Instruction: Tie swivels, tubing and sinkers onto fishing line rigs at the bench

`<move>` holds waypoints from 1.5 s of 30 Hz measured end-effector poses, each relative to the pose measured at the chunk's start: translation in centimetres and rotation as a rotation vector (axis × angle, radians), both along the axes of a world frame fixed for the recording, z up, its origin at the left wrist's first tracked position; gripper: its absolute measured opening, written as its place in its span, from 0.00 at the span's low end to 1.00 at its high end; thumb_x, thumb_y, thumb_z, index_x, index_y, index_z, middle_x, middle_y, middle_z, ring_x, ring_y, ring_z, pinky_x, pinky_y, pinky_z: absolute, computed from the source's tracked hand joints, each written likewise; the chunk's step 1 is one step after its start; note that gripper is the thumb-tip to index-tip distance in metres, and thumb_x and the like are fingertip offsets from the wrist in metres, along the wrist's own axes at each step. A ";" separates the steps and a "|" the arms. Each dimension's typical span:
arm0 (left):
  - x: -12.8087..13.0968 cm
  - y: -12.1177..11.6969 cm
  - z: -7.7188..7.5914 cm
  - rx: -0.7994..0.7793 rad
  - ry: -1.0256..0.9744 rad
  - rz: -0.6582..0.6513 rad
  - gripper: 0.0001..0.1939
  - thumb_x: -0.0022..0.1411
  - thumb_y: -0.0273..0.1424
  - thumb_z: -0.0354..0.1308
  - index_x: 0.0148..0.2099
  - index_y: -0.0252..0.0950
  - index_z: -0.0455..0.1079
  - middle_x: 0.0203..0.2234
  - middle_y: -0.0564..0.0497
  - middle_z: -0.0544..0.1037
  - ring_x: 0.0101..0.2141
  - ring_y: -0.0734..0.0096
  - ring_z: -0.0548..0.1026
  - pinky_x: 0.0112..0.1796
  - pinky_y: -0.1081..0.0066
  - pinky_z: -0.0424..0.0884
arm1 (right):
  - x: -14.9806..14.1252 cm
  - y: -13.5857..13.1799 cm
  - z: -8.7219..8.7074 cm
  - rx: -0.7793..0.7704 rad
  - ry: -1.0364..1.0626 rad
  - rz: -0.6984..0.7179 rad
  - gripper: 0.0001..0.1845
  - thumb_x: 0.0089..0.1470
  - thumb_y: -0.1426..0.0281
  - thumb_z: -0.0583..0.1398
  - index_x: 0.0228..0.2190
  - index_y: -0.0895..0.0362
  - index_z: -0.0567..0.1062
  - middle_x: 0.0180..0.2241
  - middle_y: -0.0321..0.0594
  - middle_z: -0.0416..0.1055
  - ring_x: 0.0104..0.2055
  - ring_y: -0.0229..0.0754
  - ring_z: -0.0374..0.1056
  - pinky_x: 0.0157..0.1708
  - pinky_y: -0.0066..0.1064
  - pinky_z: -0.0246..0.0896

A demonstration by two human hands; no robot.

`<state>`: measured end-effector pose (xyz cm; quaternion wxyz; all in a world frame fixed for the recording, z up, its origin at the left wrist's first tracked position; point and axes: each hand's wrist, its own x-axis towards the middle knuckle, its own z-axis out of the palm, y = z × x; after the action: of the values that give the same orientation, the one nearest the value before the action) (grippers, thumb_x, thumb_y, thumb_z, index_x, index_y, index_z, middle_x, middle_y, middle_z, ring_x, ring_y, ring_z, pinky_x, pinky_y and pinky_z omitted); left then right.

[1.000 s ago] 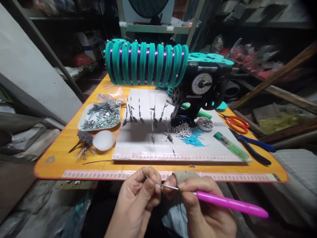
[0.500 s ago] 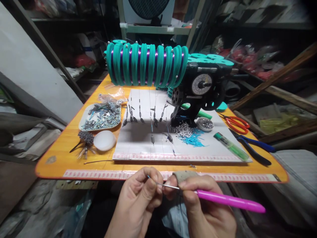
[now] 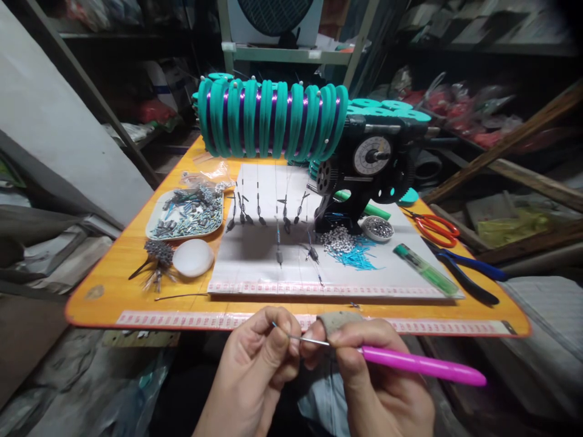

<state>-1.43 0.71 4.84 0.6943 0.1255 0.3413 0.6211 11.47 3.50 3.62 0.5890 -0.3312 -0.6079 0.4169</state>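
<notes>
Left hand (image 3: 255,370) pinches a fine strand (image 3: 274,325), right hand (image 3: 387,388) grasps the pink-handled tool (image 3: 423,366), all before the orange table's (image 3: 107,279) near edge; tool barely shifts, grips unchanged, suggesting fine alignment

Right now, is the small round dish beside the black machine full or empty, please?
Full, or nearly: inside the small round dish, shiny grey pieces hide the bottom and reach close to the rim.

Tray (image 3: 157,213) lies left of board (image 3: 255,270), perhaps touching.
</notes>
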 end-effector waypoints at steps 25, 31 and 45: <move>0.1 -0.3 -0.2 0.024 0.073 0.082 0.13 0.55 0.37 0.72 0.30 0.35 0.73 0.23 0.55 0.70 0.26 0.78 0.70 0.29 0.79 0.64 | 0.3 -0.6 0.3 0.026 -0.068 -0.021 0.04 0.64 0.66 0.61 0.36 0.51 0.76 0.28 0.32 0.76 0.28 0.34 0.74 0.29 0.22 0.72; 0.1 -0.3 0.1 -0.016 0.059 0.085 0.14 0.54 0.36 0.73 0.28 0.35 0.72 0.22 0.55 0.69 0.27 0.77 0.72 0.31 0.79 0.66 | 0.4 -0.4 0.3 -0.006 -0.071 0.014 0.04 0.64 0.66 0.60 0.36 0.51 0.75 0.28 0.33 0.75 0.27 0.35 0.73 0.26 0.23 0.70; 0.1 -0.3 0.4 -0.033 0.062 0.053 0.16 0.52 0.37 0.73 0.28 0.34 0.70 0.22 0.56 0.69 0.25 0.79 0.70 0.29 0.79 0.64 | 0.3 -0.3 0.4 -0.021 -0.025 0.061 0.03 0.65 0.67 0.60 0.37 0.51 0.75 0.28 0.34 0.76 0.27 0.36 0.75 0.27 0.24 0.71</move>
<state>-1.30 0.43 5.26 0.6687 0.1242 0.3759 0.6294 11.73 3.25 4.02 0.5648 -0.3238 -0.6208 0.4367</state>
